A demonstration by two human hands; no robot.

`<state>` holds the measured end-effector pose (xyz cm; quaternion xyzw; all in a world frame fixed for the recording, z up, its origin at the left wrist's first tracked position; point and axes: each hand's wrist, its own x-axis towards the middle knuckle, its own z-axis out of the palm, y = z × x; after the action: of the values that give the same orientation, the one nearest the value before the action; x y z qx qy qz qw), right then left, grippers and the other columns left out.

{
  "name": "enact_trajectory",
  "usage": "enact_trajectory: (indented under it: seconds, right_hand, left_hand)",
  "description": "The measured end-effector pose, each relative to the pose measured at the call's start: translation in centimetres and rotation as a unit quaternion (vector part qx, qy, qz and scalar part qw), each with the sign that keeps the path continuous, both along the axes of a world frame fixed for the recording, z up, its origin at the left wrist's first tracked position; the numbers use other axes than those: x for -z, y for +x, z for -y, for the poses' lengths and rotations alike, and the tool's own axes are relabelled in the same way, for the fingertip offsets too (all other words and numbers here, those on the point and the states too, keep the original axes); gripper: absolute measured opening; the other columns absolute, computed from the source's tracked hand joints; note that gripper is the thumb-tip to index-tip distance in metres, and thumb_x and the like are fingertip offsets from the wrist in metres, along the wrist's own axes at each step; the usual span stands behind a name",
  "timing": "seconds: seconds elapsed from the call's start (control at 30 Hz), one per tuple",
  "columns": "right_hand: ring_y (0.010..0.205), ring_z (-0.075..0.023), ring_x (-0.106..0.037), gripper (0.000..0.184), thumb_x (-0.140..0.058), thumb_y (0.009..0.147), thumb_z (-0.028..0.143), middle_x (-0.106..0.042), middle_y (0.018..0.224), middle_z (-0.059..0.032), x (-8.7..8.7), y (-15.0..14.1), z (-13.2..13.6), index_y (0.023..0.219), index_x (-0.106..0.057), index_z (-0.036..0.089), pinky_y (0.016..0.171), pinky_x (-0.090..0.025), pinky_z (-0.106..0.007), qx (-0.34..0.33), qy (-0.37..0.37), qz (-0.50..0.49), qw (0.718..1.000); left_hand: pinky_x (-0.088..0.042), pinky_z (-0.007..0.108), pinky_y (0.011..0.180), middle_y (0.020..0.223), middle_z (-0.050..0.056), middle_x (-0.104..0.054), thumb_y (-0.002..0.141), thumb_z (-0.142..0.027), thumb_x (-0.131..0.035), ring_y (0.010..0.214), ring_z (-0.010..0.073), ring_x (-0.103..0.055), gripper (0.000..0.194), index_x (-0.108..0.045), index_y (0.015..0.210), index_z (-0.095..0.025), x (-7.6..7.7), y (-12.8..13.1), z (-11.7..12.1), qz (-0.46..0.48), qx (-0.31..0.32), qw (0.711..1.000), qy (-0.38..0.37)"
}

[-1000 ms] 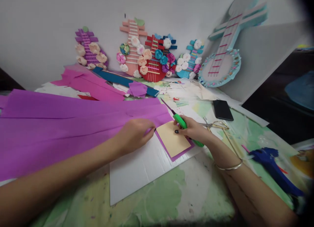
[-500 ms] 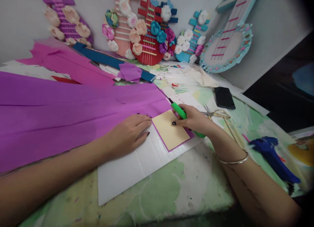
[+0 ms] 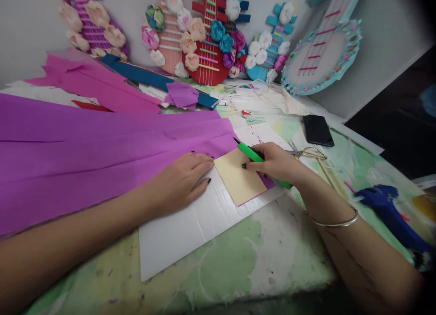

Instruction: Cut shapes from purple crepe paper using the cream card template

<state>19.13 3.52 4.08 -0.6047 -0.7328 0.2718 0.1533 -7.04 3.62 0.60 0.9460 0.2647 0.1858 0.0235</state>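
Observation:
My left hand (image 3: 185,176) lies flat, fingers stretched out, across the edge of the purple crepe paper (image 3: 102,147) and a white board (image 3: 177,242). Its fingertips reach the left corner of a cream square card (image 3: 235,179). The card rests on a purple piece (image 3: 269,182) that shows mainly along its right side. In my right hand (image 3: 272,160) is a green utility knife (image 3: 250,151), its dark tip pointing up and left. The thumb of that hand presses on the card, and the other fingers are partly hidden.
Gold-handled scissors (image 3: 311,152) and a black phone (image 3: 318,130) lie to the right. Nearer me is a blue glue gun (image 3: 391,210). Decorated paper guitars (image 3: 207,56) lean on the wall. Pink paper (image 3: 91,81) and a blue strip (image 3: 143,76) lie at back left.
The cream card has shifted slightly over the purple piece, whose left margin is now covered while more shows at right. The view has moved a little; my left hand stays flat.

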Motion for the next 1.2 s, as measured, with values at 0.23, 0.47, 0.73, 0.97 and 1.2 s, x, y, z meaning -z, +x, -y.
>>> enact_trajectory:
  seconds: [0.23, 0.47, 0.73, 0.97, 1.2]
  right_hand:
    - [0.053, -0.0121, -0.044, 0.017, -0.065, 0.071, 0.029, -0.049, 0.055, 0.0019, -0.07, 0.17, -0.16, 0.064, -0.053, 0.019, 0.050, -0.026, -0.026, -0.005, -0.002, 0.005, 1.000]
    - [0.053, -0.0116, -0.041, 0.022, -0.066, 0.073, 0.029, -0.046, 0.054, 0.0027, -0.14, 0.20, -0.21, 0.063, -0.049, 0.019, 0.050, -0.027, -0.026, -0.021, -0.011, 0.005, 1.000]
    - [0.057, -0.0131, -0.039, 0.022, -0.063, 0.074, 0.032, -0.043, 0.059, 0.0024, -0.17, 0.25, -0.20, 0.066, -0.046, 0.020, 0.053, -0.028, -0.027, -0.030, -0.005, 0.036, 0.999]
    - [0.061, -0.0144, -0.041, 0.024, -0.062, 0.074, 0.034, -0.045, 0.062, 0.0019, -0.31, 0.10, -0.24, 0.067, -0.045, 0.020, 0.056, -0.029, -0.028, -0.032, -0.004, 0.068, 0.997]
    - [0.061, -0.0141, -0.042, 0.022, -0.063, 0.074, 0.032, -0.047, 0.063, 0.0018, -0.06, 0.15, -0.23, 0.069, -0.046, 0.020, 0.056, -0.029, -0.028, -0.029, 0.001, 0.062, 0.998]
  left_hand:
    - [-0.042, 0.042, 0.103, 0.125, 0.014, -0.059, 0.094, -0.022, -0.040, 0.118, 0.0254, -0.053, 0.034, -0.056, 0.121, -0.010, 0.05, 0.03, -0.13, 0.000, 0.004, 1.000, -0.003]
    - [-0.042, 0.044, 0.103, 0.125, 0.015, -0.059, 0.094, -0.022, -0.040, 0.118, 0.0259, -0.052, 0.034, -0.057, 0.121, -0.009, 0.01, 0.03, -0.11, 0.001, 0.006, 1.000, -0.013]
    - [-0.042, 0.043, 0.104, 0.127, 0.015, -0.058, 0.093, -0.023, -0.041, 0.120, 0.0258, -0.051, 0.034, -0.054, 0.122, -0.010, -0.19, 0.01, 0.03, -0.009, -0.010, 0.999, -0.037]
    - [-0.042, 0.043, 0.104, 0.127, 0.016, -0.057, 0.093, -0.021, -0.041, 0.120, 0.0263, -0.051, 0.035, -0.055, 0.122, -0.009, -0.28, 0.03, 0.09, -0.007, -0.007, 0.999, -0.033]
    - [-0.042, 0.044, 0.105, 0.127, 0.017, -0.058, 0.094, -0.022, -0.040, 0.120, 0.0272, -0.052, 0.036, -0.056, 0.124, -0.007, 0.00, 0.04, 0.03, 0.011, 0.002, 1.000, -0.020]
